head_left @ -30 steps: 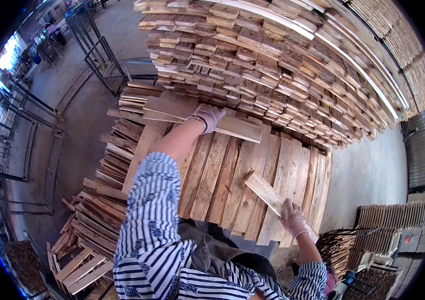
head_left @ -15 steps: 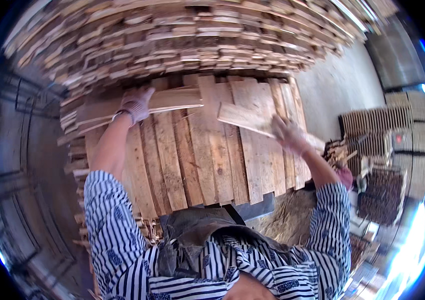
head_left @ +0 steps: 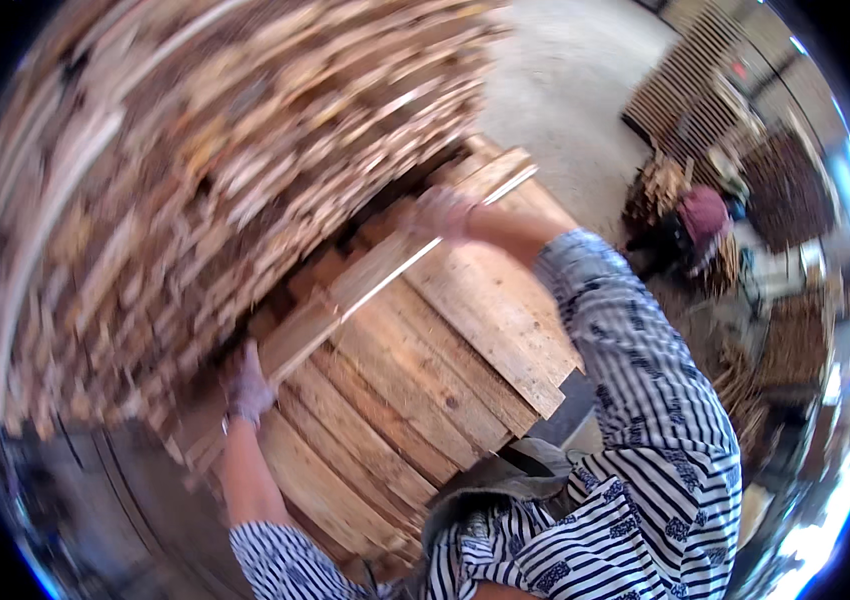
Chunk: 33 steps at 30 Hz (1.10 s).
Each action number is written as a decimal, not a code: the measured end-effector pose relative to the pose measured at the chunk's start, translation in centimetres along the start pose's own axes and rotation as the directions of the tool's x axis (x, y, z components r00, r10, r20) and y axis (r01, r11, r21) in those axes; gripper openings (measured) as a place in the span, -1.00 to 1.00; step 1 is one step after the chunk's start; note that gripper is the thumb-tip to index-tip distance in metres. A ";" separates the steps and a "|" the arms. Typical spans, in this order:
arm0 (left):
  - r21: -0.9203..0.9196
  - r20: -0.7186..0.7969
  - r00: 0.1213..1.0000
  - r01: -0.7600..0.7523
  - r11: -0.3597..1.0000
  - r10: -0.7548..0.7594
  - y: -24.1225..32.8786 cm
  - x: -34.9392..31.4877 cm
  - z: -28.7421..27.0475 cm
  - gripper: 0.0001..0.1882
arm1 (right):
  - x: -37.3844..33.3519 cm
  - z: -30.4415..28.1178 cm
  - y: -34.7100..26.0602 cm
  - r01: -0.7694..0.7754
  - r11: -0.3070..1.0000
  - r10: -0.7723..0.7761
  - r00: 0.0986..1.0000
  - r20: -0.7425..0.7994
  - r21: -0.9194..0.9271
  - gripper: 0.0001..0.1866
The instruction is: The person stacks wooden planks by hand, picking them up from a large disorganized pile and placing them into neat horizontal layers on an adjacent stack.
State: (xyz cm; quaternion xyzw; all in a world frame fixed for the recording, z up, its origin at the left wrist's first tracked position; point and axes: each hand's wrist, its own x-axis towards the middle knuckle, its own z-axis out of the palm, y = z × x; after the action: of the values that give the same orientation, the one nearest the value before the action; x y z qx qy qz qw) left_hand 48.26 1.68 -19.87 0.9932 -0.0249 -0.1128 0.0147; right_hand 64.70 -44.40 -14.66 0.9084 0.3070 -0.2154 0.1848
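"What does the right hand [head_left: 442, 213] have?"
"Its fingers, somewhat blurred, are closed over a long board [head_left: 375, 282]."
"And the left hand [head_left: 248, 388]?"
"It is beside the board's left end; how far open, I cannot tell."
"Around the grip?"
"Under it, a row of planks [head_left: 445, 390]; beyond, a tall wood stack [head_left: 245, 180]; farther right, another person [head_left: 705, 214]."

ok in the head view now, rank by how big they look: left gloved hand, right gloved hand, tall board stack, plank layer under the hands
1. tall board stack
2. plank layer
3. left gloved hand and right gloved hand: too alike to rank, the right one blurred
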 end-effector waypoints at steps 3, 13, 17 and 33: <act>0.024 0.069 0.991 0.110 0.994 -0.112 1.3 -0.8 -1.6 -0.04 | -1.8 0.4 -4.5 -0.069 0.995 0.091 0.936 -0.339 0.078 -0.74; -0.198 -0.010 0.983 -0.181 0.963 0.182 9.4 -9.5 -10.3 0.03 | -20.4 7.7 -25.7 0.422 -0.061 0.118 0.903 -0.413 0.905 0.03; -0.636 0.007 0.879 -0.364 0.681 0.477 21.6 -13.4 -12.3 -0.22 | -18.8 5.5 -29.3 0.554 -0.314 0.520 0.780 -0.348 0.771 0.03; -0.181 0.261 0.927 -0.226 0.957 0.268 18.1 -20.7 3.1 0.23 | -36.1 18.1 -20.8 0.502 -0.755 0.588 0.234 0.774 0.422 -0.09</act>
State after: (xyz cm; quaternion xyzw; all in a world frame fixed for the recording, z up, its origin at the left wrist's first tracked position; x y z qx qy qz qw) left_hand 26.61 -15.37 -17.63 0.9518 -0.1437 -0.2524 0.0983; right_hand 20.46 -54.71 -15.83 0.4152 -0.5571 0.1602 -0.7011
